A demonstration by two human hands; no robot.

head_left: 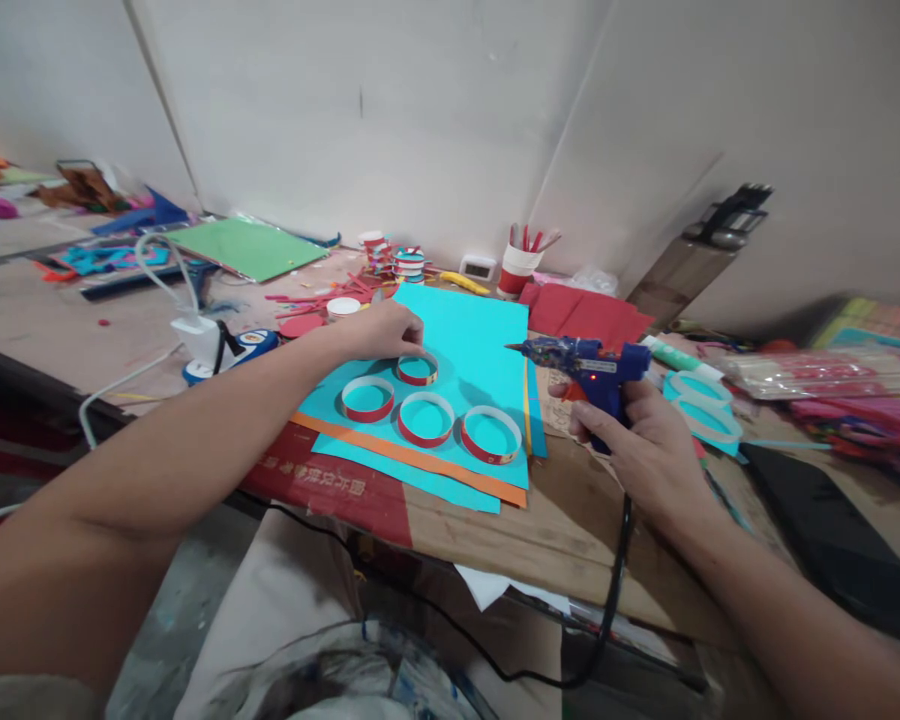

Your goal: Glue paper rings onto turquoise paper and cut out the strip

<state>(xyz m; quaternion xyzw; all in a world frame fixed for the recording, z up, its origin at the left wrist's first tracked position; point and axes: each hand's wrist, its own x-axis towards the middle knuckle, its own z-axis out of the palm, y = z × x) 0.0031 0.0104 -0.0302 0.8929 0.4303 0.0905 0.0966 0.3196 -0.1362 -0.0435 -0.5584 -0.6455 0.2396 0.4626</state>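
My right hand (637, 430) is wrapped round the handle of a blue hot glue gun (589, 365). The gun's nozzle points left over a turquoise sheet (480, 315), and a small red light glows on its body. At the rim of a red and white paper ring (418, 371), the fingers of my left hand (397, 330) are pinched together; their tips are partly hidden. Three similar rings stand nearer to me on the sheet: a left one (367, 400), a middle one (426, 420) and a right one (491, 436).
An orange strip (420, 462) lies along the sheet's near edge. A black cord (615, 590) hangs from the gun past the table edge. At right are a bottle (694, 260), a dark flat device (832, 530) and joined rings (703, 405). A white charger (199, 340) stands left.
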